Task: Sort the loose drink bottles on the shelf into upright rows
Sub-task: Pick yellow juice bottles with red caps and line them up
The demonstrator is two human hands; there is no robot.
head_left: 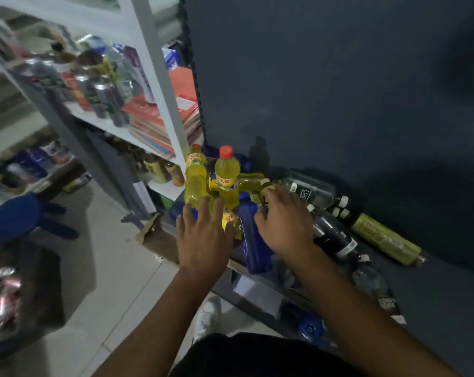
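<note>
Yellow bottles [227, 172] upright at shelf [434, 289] left end.

Two yellow bottles [227, 175] stand upright on the shelf [448, 281]; blue bottle [253, 240] and dark bottles [333, 235] lie alongside.

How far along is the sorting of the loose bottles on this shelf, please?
Early. Done: two yellow bottles stand upright at the back. In hand: the right hand grips a pale-capped bottle; the left hand rests on a lying yellow bottle. Left: the blue bottle, dark bottle, clear bottle and olive bottle lie flat.
</note>
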